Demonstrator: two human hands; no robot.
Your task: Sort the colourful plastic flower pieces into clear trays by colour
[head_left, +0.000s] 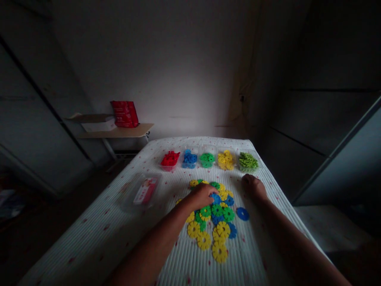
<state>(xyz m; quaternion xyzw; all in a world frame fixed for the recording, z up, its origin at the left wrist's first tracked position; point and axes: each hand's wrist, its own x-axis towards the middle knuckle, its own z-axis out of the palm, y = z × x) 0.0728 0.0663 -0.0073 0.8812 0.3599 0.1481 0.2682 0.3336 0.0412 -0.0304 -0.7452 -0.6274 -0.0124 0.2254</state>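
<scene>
A heap of flat, flower-shaped plastic discs [218,222] in yellow, green and blue lies on the white striped cloth [119,238]. My left hand [202,195] rests on the far side of the heap with its fingers curled down onto the discs; what they hold is hidden. My right hand [253,186] lies on the cloth to the right of the heap, closed in a loose fist. One blue disc [242,213] sits apart near my right wrist.
Along the far edge stand small clear trays: red pieces [170,159], blue [189,159], green [207,159], yellow [225,159], lime green [248,161]. A clear package with a pink label [143,191] lies left. A side shelf [119,132] carries a red bag.
</scene>
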